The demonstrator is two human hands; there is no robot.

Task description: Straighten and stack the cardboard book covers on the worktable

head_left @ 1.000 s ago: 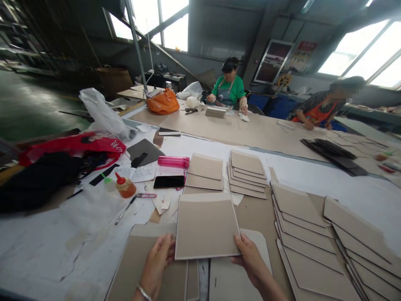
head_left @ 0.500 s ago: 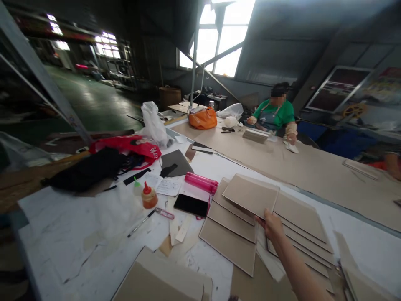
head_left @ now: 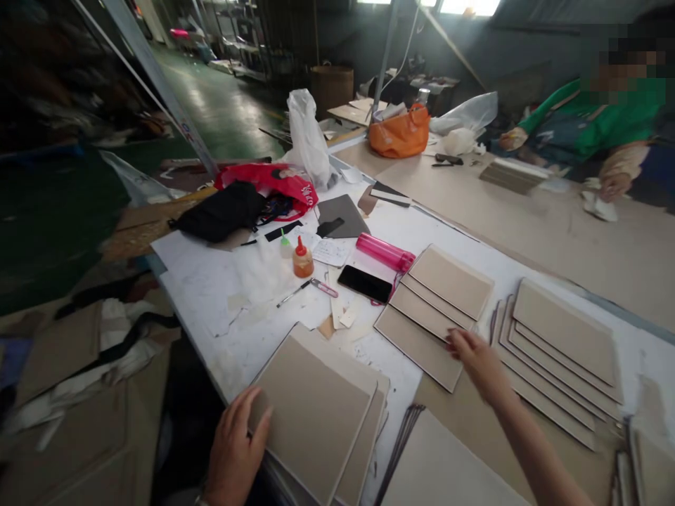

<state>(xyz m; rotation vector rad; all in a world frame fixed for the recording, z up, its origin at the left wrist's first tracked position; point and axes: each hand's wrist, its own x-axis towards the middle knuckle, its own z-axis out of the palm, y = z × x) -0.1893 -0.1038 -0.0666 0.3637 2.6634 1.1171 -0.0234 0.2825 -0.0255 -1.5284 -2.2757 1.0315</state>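
Observation:
My left hand (head_left: 237,443) is at the left edge of a beige panel (head_left: 319,407), the top one of a pile at the front of the white table. Its fingers and thumb close on that edge. My right hand (head_left: 477,362) hovers at the right side of a fanned row of beige panels (head_left: 448,281), fingers loosely bent and slightly apart, with no panel in them. To its right lies a second fan of dark-edged panels (head_left: 567,330). More panels (head_left: 448,464) lie in a pile at the front edge of the view.
Around the middle lie a phone (head_left: 363,283), a pink bottle (head_left: 384,251), a red-capped glue bottle (head_left: 302,260), a pen (head_left: 294,293) and a notebook (head_left: 332,251). Bags (head_left: 221,211) sit at the far left. Across the table a person in green (head_left: 627,126) handles white material.
The panel my right hand held has been laid on the left fan and let go. That hand has drawn back. My left hand has come into view, and the view has turned left and down.

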